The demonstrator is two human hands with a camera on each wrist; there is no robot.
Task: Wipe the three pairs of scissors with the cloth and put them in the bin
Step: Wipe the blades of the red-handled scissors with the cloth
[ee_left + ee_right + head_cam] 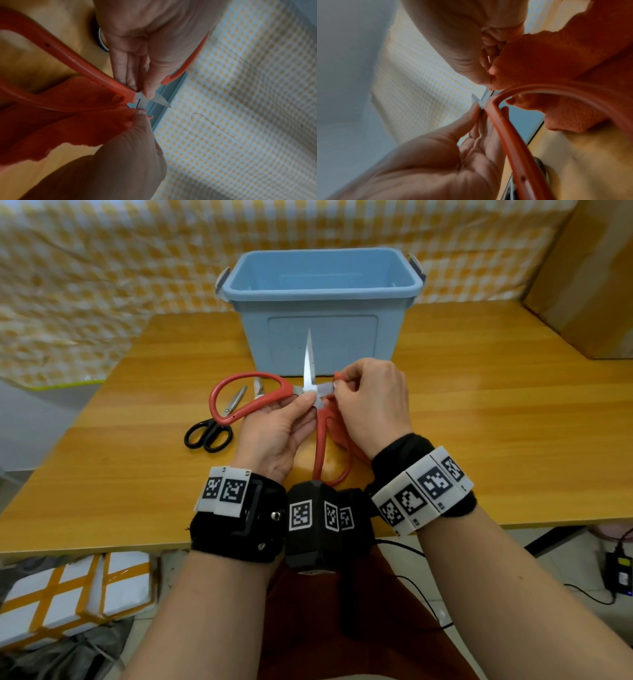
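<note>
No writing is readable; the blue bin (322, 302) shows nothing inside. The left hand (274, 433) pinches the open red scissors (320, 440) at the pivot, while the right hand (373, 402) pinches the orange cloth (68, 128) onto 1 blade.

Red-handled scissors (320, 436) in my fingers: smooth matt plastic loops, bright polished metal blades. Orange cloth (72, 129): fuzzy, rough-napped. Blue bin (322, 313): smooth plastic, faint sheen. Table (496, 412): glossy wood-grain. Black-handled scissors (214, 426): shiny plastic grips.
</note>
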